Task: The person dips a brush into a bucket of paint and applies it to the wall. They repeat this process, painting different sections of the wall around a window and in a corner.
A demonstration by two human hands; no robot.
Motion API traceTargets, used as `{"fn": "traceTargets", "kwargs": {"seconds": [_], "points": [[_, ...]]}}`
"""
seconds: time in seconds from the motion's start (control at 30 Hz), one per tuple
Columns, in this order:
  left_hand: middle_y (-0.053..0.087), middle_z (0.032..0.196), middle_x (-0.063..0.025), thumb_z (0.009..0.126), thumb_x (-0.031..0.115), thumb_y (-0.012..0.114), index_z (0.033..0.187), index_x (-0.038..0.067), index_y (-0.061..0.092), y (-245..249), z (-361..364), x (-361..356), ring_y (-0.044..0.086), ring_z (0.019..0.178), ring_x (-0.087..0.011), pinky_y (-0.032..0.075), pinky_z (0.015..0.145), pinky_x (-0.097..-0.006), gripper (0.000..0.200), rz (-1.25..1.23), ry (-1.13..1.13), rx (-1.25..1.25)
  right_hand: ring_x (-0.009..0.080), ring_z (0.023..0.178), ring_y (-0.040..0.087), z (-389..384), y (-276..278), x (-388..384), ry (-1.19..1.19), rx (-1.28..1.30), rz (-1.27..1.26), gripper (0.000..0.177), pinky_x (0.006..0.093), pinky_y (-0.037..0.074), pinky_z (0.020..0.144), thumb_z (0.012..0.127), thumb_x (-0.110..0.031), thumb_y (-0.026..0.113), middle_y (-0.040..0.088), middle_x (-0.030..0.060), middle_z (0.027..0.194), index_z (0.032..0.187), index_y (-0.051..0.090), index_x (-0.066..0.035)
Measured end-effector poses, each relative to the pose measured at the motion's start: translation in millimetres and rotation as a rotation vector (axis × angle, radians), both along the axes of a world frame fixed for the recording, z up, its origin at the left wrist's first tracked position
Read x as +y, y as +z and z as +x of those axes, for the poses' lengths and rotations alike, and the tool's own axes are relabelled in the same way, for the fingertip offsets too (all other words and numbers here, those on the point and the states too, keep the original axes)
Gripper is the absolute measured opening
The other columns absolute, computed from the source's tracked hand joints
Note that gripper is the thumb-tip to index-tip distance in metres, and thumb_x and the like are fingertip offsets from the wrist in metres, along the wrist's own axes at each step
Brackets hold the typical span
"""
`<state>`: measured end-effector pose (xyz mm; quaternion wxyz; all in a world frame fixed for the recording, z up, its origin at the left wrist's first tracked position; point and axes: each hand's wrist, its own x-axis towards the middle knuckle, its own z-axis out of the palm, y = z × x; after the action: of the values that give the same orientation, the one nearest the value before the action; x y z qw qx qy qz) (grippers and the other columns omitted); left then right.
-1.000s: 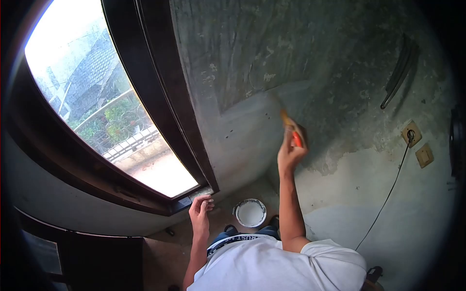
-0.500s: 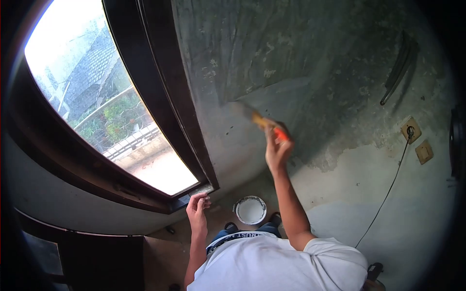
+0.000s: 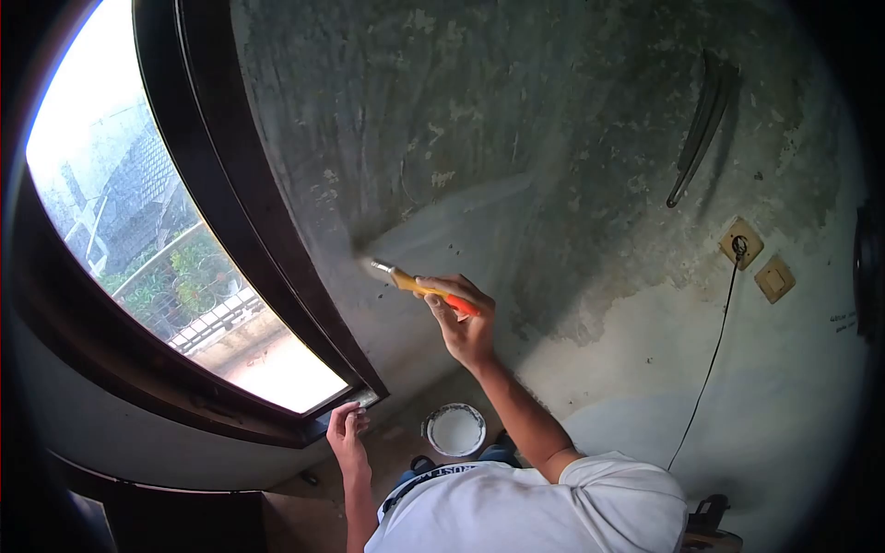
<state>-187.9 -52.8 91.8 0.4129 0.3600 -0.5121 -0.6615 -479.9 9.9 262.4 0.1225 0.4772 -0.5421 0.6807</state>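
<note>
My right hand is closed round the yellow and orange handle of a paintbrush. The brush points up and left, its metal ferrule showing and its tip at the grey wall, along the lower edge of a darker, patchy area. My left hand hovers by the lower corner of the window frame, fingers loosely curled and apart, with nothing visible in them. Between my arms, on the floor by my feet, stands a round bucket with white contents and a smeared rim.
A dark wooden window frame borders the wall on the left. To the right are a wall socket with a plugged-in black cable, a switch plate and a dark curved object on the wall.
My right hand and the brush have moved left and down along the wall, the brush now lying flatter. The view has shifted right. My left hand stays by the window corner.
</note>
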Motion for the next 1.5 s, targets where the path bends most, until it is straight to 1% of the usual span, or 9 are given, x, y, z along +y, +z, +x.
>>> {"fn": "traceTargets", "kwargs": {"seconds": [0.13,0.33,0.43,0.67,0.9,1.1,1.27,1.4,1.5], "points": [[0.074,0.104,-0.0045,0.112,0.015,0.063,0.119,0.004,0.074,12.1,-21.0,11.5,0.068,0.089,-0.0114,0.055,0.082,-0.0278,0.017,-0.024,0.038,0.006,0.0109,0.093,0.071,-77.1,-22.8,13.9,-0.071,-0.167,0.199,0.016,0.0285,0.054,0.076,0.107,-0.010,0.073,0.081,0.0070,0.107,0.118,0.079,-0.001],[0.073,0.105,-0.0035,0.111,0.021,0.066,0.122,0.004,0.074,-1.4,-28.5,39.2,0.069,0.090,-0.0117,0.056,0.083,-0.0287,0.022,-0.029,0.132,-0.014,0.0194,0.096,0.074,-211.2,-41.3,45.3,-0.442,-0.088,-0.178,0.020,0.0335,0.056,0.087,0.109,-0.011,0.068,0.080,0.0122,0.110,0.118,0.076,0.005],[0.073,0.103,-0.0031,0.110,0.020,0.065,0.122,0.004,0.074,-10.2,-40.5,52.2,0.069,0.089,-0.0111,0.055,0.081,-0.0275,0.021,0.010,0.169,-0.042,0.0282,0.097,0.077,-205.2,-65.3,39.8,-0.516,0.064,-0.056,0.021,0.0383,0.058,0.089,0.103,-0.002,0.070,0.079,0.0151,0.114,0.122,0.078,0.003],[0.074,0.102,-0.0033,0.111,0.019,0.064,0.120,0.004,0.074,-4.7,-95.0,65.1,0.070,0.088,-0.0116,0.055,0.080,-0.0272,0.020,0.014,0.104,-0.076,0.0271,0.099,0.078,-123.0,-46.3,38.5,-0.002,0.094,0.064,0.025,0.0377,0.059,0.083,0.098,0.002,0.070,0.080,0.0114,0.113,0.120,0.079,-0.004],[0.074,0.103,-0.0037,0.112,0.022,0.064,0.122,0.003,0.073,5.8,-126.9,73.7,0.070,0.089,-0.0116,0.055,0.082,-0.0275,0.023,-0.041,0.071,-0.105,0.0234,0.103,0.078,-272.6,-44.7,76.4,-0.583,-0.182,-0.174,0.030,0.0327,0.058,0.085,0.095,0.010,0.071,0.079,0.0133,0.119,0.122,0.078,0.001],[0.074,0.103,-0.0042,0.113,0.017,0.063,0.120,0.004,0.074,4.5,-151.2,80.1,0.070,0.088,-0.0114,0.054,0.079,-0.0268,0.019,-0.017,0.003,-0.078,0.0283,0.105,0.078,-242.9,-61.1,69.6,-0.317,-0.065,-0.007,0.031,0.0357,0.061,0.091,0.097,0.006,0.074,0.079,0.0141,0.120,0.127,0.078,-0.001],[0.075,0.103,-0.0044,0.113,0.017,0.063,0.119,0.003,0.074,21.1,-163.9,79.5,0.070,0.089,-0.0121,0.055,0.081,-0.0285,0.019,-0.038,-0.050,-0.076,0.0215,0.103,0.075,-263.8,-42.7,76.1,-0.603,-0.092,-0.110,0.028,0.0327,0.058,0.087,0.100,0.007,0.071,0.079,0.0129,0.117,0.126,0.079,0.000],[0.075,0.104,-0.0044,0.114,0.017,0.062,0.120,0.003,0.074,17.5,-162.4,73.1,0.069,0.091,-0.0124,0.055,0.082,-0.0288,0.019,-0.047,-0.091,-0.084,0.0221,0.101,0.075,-267.1,-44.7,78.3,-0.456,0.020,-0.003,0.025,0.0329,0.057,0.084,0.102,0.005,0.069,0.079,0.0128,0.113,0.125,0.079,0.001],[0.075,0.104,-0.0046,0.114,0.016,0.062,0.121,0.003,0.073,21.7,-160.8,73.0,0.069,0.091,-0.0126,0.054,0.082,-0.0289,0.019,-0.045,-0.092,-0.077,0.0256,0.097,0.077,-276.1,-43.7,89.3,-0.445,-0.250,-0.087,0.028,0.0326,0.057,0.084,0.098,0.004,0.075,0.079,0.0142,0.111,0.125,0.079,-0.002]]}}
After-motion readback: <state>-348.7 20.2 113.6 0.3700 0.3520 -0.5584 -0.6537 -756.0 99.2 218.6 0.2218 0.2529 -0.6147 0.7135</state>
